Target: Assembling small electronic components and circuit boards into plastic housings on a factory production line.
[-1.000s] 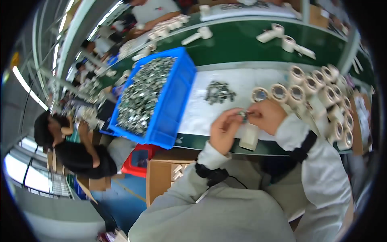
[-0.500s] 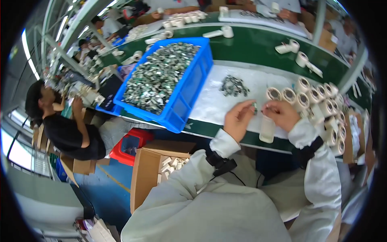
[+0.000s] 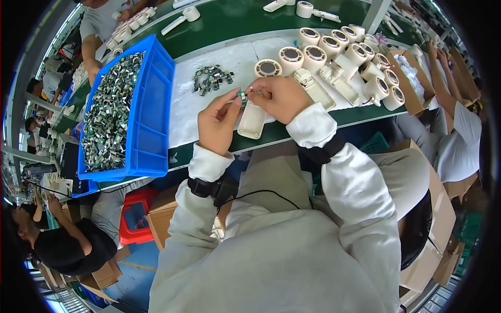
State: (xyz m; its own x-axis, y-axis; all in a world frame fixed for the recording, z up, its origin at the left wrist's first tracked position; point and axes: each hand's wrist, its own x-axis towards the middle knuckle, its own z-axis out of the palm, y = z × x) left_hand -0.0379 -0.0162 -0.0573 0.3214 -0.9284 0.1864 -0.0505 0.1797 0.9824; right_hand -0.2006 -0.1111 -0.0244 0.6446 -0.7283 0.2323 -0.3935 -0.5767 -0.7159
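Circuit board (image 3: 241, 97), small & green, pinched betw. left hand (image 3: 218, 125) & right hand (image 3: 279, 97), both closed on it; cream housing (image 3: 251, 120) below looks unfitted. Loose pile of boards (image 3: 211, 79) left, approx. a dozen finished units (image 3: 334, 47) lined up.

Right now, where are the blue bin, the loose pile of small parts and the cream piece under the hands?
blue bin (image 3: 151, 112): head view, inner wall.
loose pile of small parts (image 3: 211, 79): head view, middle.
cream piece (image 3: 251, 121): head view, top face.

You sit at a long green-topped workbench (image 3: 219, 23) in a busy workshop. Under it stand cardboard boxes (image 3: 164, 219) and a red stool (image 3: 134, 221) on a blue floor (image 3: 130, 271). Other workers sit left and right of you.
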